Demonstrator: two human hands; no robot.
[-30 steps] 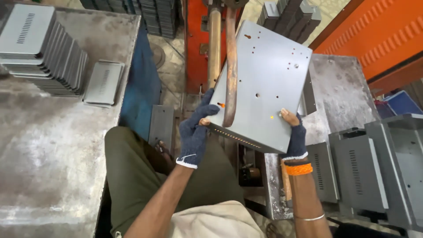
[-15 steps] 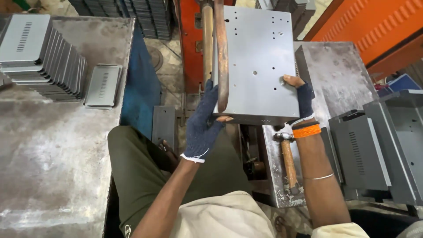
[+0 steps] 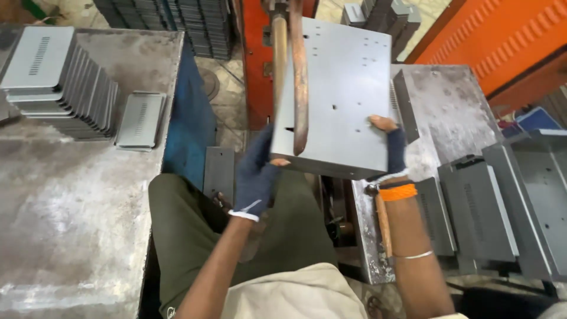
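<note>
One grey sheet-metal panel point(image 3: 348, 94) is held up at centre frame, gripped on both lower corners. The left hand point(image 3: 255, 171) in a dark glove is clamped on the lower-left corner; the right hand point(image 3: 391, 147), in a fingerless glove, is closed on the lower-right edge, thumb on the face. Two copper electrode arms point(image 3: 298, 77) are seen crossing the panel's left part, one in front of it.

On the left steel table point(image 3: 71, 224), one leaning stack of slotted grey plates point(image 3: 56, 82) is counted, exact plate count cannot be told, plus one single plate point(image 3: 140, 120) lying just beside it. Bare table surface is left in front of both. On the right, two bent grey housings point(image 3: 502, 207) are sat near the table edge, close to the right forearm. More dark stacks point(image 3: 171, 20) are seen at the top.
</note>
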